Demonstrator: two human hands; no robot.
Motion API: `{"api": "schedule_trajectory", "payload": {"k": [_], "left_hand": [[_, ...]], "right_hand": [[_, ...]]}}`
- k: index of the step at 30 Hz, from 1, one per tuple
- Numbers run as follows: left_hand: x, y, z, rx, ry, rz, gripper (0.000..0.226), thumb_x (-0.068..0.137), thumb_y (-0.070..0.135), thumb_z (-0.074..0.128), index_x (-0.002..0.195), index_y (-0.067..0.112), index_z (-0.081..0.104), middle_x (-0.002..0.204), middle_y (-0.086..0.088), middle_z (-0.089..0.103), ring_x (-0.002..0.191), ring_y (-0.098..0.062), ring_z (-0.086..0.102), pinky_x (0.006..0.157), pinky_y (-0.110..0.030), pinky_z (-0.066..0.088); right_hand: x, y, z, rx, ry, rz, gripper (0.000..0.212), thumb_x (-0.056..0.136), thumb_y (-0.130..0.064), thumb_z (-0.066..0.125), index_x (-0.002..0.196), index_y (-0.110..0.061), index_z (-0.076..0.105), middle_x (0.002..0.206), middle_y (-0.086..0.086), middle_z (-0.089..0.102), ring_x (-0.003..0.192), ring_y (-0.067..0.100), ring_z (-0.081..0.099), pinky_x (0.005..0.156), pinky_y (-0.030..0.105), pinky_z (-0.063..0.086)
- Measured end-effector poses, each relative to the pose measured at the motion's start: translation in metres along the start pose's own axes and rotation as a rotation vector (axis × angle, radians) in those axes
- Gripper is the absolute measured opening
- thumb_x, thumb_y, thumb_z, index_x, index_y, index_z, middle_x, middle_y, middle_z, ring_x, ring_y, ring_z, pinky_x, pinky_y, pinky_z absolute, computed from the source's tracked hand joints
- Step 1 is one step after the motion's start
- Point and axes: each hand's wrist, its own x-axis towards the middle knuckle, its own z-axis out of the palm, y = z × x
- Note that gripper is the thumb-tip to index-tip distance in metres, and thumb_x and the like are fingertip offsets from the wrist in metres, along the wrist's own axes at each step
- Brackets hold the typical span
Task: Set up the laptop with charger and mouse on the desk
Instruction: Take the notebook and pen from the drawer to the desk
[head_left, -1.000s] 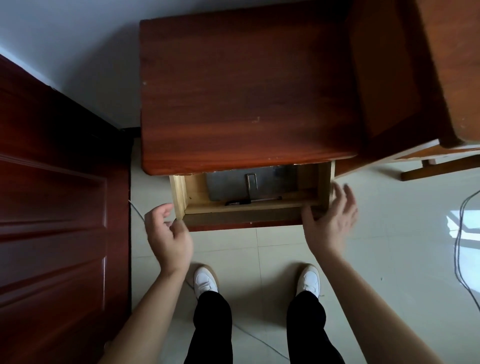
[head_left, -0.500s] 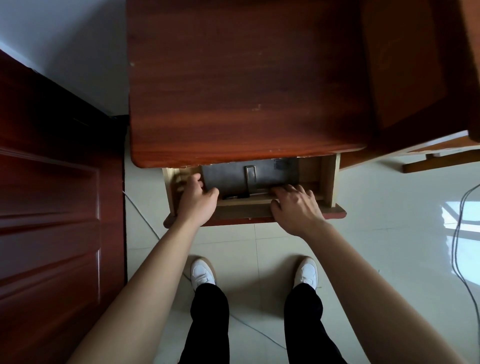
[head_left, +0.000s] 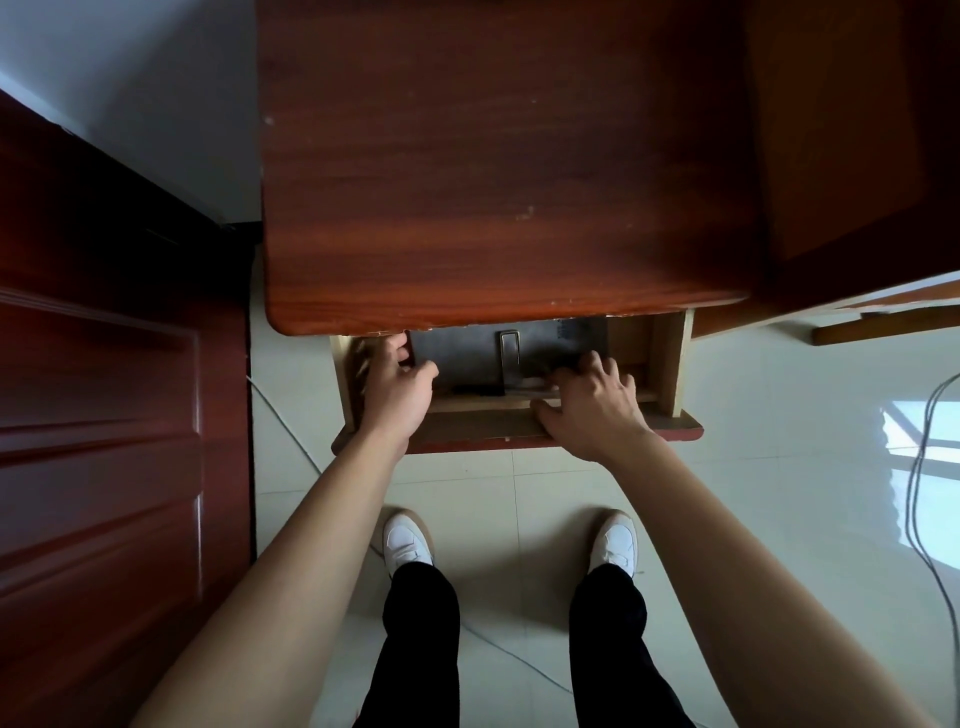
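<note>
The person stands at a reddish wooden desk (head_left: 498, 171) with its drawer (head_left: 675, 364) pulled partway out beneath the front edge. Inside lies a flat grey slab, most likely the laptop (head_left: 467, 353), though the desk top hides most of it; a small silver rectangular piece (head_left: 509, 347) sits on its upper face and a dark thin item (head_left: 474, 388) lies along its near edge. The left hand (head_left: 397, 384) reaches into the left end of the drawer, fingers curled at the slab's left edge and thumb pointing toward its middle, but I cannot tell whether it has truly taken hold. The right hand (head_left: 589, 410) rests over the drawer's front board, fingers bent and spread down onto the near right part of the slab, thumb on the board; it looks like a loose touch, not a closed grasp. Below, white shoes (head_left: 408, 540) and black trousers stand on pale floor tiles (head_left: 779, 519). A dark wooden door (head_left: 104, 415) stands to the left, a thin cable (head_left: 919, 493) trails over the floor at the right, and another thin wire (head_left: 283, 410) runs past the drawer's left side.
</note>
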Motion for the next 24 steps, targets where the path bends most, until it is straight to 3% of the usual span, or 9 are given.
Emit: {"api": "schedule_trajectory", "payload": {"k": [4, 9, 14, 17, 21, 24], "left_hand": [[0.001, -0.001, 0.0, 0.016, -0.011, 0.006, 0.056, 0.095, 0.012, 0.061, 0.147, 0.022, 0.041, 0.147, 0.0, 0.047, 0.121, -0.012, 0.047, 0.097, -0.03, 0.039], [0.005, 0.004, 0.002, -0.053, -0.024, -0.084, 0.052, 0.092, 0.014, 0.063, 0.141, 0.019, 0.048, 0.136, 0.003, 0.056, 0.128, -0.019, 0.051, 0.098, -0.032, 0.038], [-0.005, 0.015, 0.016, -0.28, -0.061, -0.183, 0.054, 0.077, 0.024, 0.075, 0.128, 0.021, 0.057, 0.126, 0.006, 0.064, 0.119, -0.017, 0.055, 0.105, -0.038, 0.039], [-0.007, 0.011, 0.022, -0.251, -0.111, -0.157, 0.062, 0.071, 0.032, 0.072, 0.131, 0.023, 0.058, 0.131, 0.005, 0.063, 0.122, -0.019, 0.055, 0.109, -0.042, 0.04], [-0.012, 0.013, 0.028, -0.268, -0.113, -0.115, 0.028, 0.087, 0.017, 0.068, 0.113, 0.023, 0.061, 0.111, 0.008, 0.067, 0.11, -0.011, 0.059, 0.097, -0.031, 0.039], [-0.014, 0.008, 0.029, -0.227, -0.078, -0.101, 0.03, 0.091, 0.025, 0.069, 0.116, 0.023, 0.053, 0.112, 0.008, 0.062, 0.103, -0.009, 0.056, 0.091, -0.028, 0.035]], "right_hand": [[-0.007, 0.008, 0.002, 0.202, -0.003, -0.069, 0.041, 0.098, -0.054, 0.053, 0.117, -0.021, 0.067, 0.122, 0.007, 0.055, 0.117, 0.029, 0.051, 0.099, 0.045, 0.043], [-0.026, 0.026, 0.013, 0.351, 0.281, -0.037, 0.029, 0.094, -0.047, 0.063, 0.098, -0.02, 0.073, 0.101, 0.001, 0.066, 0.097, 0.023, 0.06, 0.078, 0.035, 0.052], [-0.028, 0.026, 0.022, 0.3, 0.364, -0.011, 0.029, 0.097, -0.043, 0.06, 0.098, -0.017, 0.073, 0.1, 0.001, 0.07, 0.094, 0.023, 0.062, 0.079, 0.036, 0.051], [-0.027, 0.027, 0.023, 0.335, 0.378, -0.016, 0.029, 0.097, -0.042, 0.061, 0.097, -0.016, 0.074, 0.101, 0.002, 0.068, 0.096, 0.024, 0.061, 0.08, 0.036, 0.051], [-0.033, 0.03, 0.024, 0.385, 0.382, -0.05, 0.03, 0.097, -0.041, 0.063, 0.096, -0.014, 0.076, 0.1, 0.002, 0.066, 0.095, 0.022, 0.059, 0.081, 0.035, 0.051], [-0.041, 0.03, 0.024, 0.448, 0.411, -0.068, 0.028, 0.095, -0.038, 0.066, 0.091, -0.012, 0.076, 0.091, -0.003, 0.061, 0.088, 0.019, 0.057, 0.074, 0.03, 0.047]]}}
